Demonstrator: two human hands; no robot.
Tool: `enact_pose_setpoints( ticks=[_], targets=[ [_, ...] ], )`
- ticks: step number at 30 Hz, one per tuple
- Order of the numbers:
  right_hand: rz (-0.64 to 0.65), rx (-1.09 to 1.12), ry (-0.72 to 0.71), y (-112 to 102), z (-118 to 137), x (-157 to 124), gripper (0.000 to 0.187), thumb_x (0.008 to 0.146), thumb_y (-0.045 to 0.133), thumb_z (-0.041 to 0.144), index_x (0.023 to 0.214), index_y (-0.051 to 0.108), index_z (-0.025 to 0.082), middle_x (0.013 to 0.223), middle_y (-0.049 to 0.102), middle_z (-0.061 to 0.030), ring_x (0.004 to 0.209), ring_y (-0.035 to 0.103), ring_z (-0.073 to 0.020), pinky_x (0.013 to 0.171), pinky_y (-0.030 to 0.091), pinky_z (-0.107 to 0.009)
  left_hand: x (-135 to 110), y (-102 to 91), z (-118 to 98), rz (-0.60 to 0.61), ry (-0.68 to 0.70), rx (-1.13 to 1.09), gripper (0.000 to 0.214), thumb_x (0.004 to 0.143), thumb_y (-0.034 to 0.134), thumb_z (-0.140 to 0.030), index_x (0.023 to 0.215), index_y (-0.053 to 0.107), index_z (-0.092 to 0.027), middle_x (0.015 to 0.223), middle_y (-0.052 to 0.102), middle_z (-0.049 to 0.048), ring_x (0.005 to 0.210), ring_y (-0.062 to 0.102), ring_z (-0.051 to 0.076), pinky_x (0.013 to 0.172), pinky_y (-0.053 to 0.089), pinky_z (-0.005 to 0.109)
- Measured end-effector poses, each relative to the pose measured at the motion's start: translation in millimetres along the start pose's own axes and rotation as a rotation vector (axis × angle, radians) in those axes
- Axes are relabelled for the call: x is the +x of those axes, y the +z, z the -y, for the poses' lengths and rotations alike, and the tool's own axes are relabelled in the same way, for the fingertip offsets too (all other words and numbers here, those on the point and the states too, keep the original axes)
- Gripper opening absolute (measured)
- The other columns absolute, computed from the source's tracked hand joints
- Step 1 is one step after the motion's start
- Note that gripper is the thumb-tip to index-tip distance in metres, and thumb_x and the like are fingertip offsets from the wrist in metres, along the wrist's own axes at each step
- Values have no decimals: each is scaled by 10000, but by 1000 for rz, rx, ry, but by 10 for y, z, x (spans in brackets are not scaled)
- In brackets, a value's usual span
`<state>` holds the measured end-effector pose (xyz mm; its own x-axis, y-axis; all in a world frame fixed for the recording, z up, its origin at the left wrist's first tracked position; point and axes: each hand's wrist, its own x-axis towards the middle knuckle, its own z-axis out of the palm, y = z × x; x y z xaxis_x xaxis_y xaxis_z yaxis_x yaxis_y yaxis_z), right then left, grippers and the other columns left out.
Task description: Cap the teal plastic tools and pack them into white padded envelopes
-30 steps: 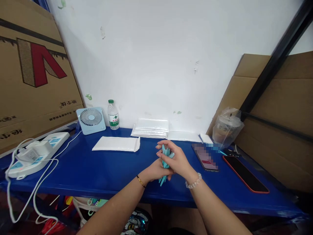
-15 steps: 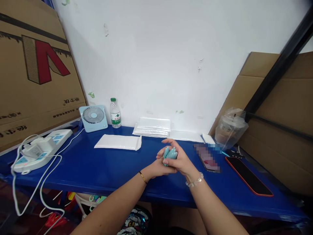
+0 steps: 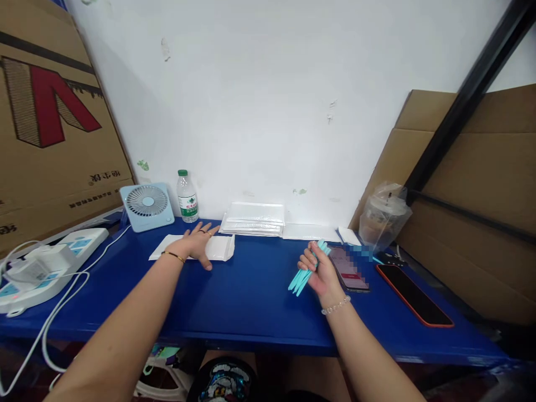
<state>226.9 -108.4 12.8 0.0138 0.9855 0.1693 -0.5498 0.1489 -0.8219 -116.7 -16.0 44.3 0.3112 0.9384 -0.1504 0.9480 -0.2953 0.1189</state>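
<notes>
My left hand [image 3: 197, 242] is spread with fingers apart over a white padded envelope [image 3: 223, 247] lying on the blue table. It covers the middle of the envelope; whether the palm presses on it I cannot tell. My right hand [image 3: 319, 271] is closed around a bundle of slim light-blue sticks [image 3: 300, 281]. Their ends poke out above and below the fist, tilted to the lower left. The bundle is held just left of a phone [image 3: 349, 271] with a lit screen, partly blurred out.
Behind lies a stack of white envelopes [image 3: 253, 215] against the wall. A small blue fan [image 3: 147, 206], a water bottle [image 3: 187, 198] and a power strip [image 3: 54, 268] with cables stand left. On the right are a red-edged phone [image 3: 414, 296] and a bagged drink cup [image 3: 383, 215].
My hands have parted from around the light-blue sticks. The left moved away to the left, onto the envelope, and opened. The right kept the sticks and shifted slightly right.
</notes>
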Motion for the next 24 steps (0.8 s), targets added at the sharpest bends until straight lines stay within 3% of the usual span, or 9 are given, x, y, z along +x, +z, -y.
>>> enact_pose_setpoints(
  ticks=[3,6,8,11,14,19,24],
  targets=[
    [-55,3,-18,-147,-63,70,321,787,610,470,685,431,223,502,185,105,396,162,-74,411,331,-215,117,3,317,161,25,45,1266,377,791,-486,1449,177,-204,1498,195,176,1361,83,427,1038,138,603],
    [-48,3,-66,-178,-86,96,323,797,600,470,670,439,221,495,184,107,391,179,-72,415,351,-218,104,23,277,113,144,4,1060,470,739,-485,1398,321,-189,1394,399,153,1261,360,364,1024,283,436],
    [-38,19,-97,-113,-65,107,328,799,605,462,657,439,218,486,195,108,385,205,-67,431,372,-220,42,12,102,18,211,-26,881,527,701,-423,1332,428,-191,1247,530,113,1128,494,319,962,352,367],
    [-46,100,-129,99,22,139,328,789,632,439,651,435,216,477,231,108,385,253,-63,469,402,-226,-56,-26,-278,-111,360,-113,619,602,634,-329,1201,543,-205,1085,590,59,1040,541,261,929,372,305],
    [-71,207,-175,348,167,186,320,778,656,408,662,428,216,483,272,109,393,298,-60,500,420,-229,-105,-44,-671,-235,461,-238,661,569,650,-276,1208,508,-180,1121,546,64,1027,536,241,936,378,290],
    [-80,200,-324,597,436,220,326,773,665,390,677,404,219,495,333,112,418,378,-58,595,463,-237,-116,-16,-1139,-282,593,-467,576,586,666,-290,1126,499,-178,1083,524,49,977,535,214,888,417,299],
    [-19,15,-442,740,565,179,260,789,639,407,747,456,228,522,456,94,563,565,-104,745,478,-295,-111,-38,-1350,-232,661,-784,526,654,638,-291,1134,452,-181,1061,526,38,920,532,188,811,438,294]
  ],
)
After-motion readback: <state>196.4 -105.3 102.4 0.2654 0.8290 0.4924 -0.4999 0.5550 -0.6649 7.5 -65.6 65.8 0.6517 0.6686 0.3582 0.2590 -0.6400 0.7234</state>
